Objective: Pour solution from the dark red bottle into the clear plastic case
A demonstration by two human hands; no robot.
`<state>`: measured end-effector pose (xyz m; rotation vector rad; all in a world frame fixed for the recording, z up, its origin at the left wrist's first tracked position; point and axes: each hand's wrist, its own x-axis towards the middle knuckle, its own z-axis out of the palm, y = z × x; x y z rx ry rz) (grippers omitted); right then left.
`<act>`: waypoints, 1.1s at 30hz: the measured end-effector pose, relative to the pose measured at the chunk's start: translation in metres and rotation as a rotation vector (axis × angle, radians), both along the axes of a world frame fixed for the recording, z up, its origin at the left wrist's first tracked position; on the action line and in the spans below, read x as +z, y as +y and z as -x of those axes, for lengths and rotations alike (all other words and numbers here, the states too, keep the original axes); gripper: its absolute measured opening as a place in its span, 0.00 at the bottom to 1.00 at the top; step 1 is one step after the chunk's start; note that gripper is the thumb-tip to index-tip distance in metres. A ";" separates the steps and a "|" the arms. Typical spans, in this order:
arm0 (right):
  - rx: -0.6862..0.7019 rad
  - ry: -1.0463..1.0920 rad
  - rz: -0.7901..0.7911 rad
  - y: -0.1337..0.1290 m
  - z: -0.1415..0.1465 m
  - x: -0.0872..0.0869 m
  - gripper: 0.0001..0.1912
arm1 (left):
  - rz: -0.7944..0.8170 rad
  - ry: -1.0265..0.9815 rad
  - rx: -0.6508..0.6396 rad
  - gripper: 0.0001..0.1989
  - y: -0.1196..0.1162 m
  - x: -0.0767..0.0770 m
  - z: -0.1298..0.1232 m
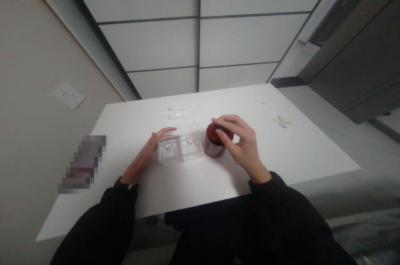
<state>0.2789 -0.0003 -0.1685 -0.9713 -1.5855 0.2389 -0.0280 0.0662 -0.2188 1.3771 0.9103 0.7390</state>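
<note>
A clear plastic box (180, 151) with two compartments lies on the white table, a small round clear piece visible in each half. My left hand (158, 138) rests against its left end and back edge, fingers stretched out. Right of the box and close to it stands a short, wide jar (213, 148) with a dark red lid (212, 135). My right hand (239, 136) reaches over the jar from the right, thumb and fingers closed at a dark part on top of the lid. The fingers partly hide that part.
Behind the box lie thin clear wrapped items (180, 113). A crumpled white tissue (282, 121) and a small scrap (263, 103) are on the right. A blurred-out flat object (83, 165) lies at the left edge by the wall with a socket (68, 96).
</note>
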 end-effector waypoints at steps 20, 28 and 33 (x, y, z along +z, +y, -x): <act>0.049 0.244 0.140 0.006 0.012 -0.026 0.16 | 0.059 -0.028 -0.008 0.48 0.000 0.001 0.002; 0.068 0.201 0.136 0.006 0.011 -0.022 0.12 | -0.021 0.026 -0.006 0.45 -0.005 0.007 -0.001; 0.083 0.225 0.154 0.008 0.009 -0.023 0.12 | -0.050 0.044 0.005 0.46 -0.008 0.010 -0.002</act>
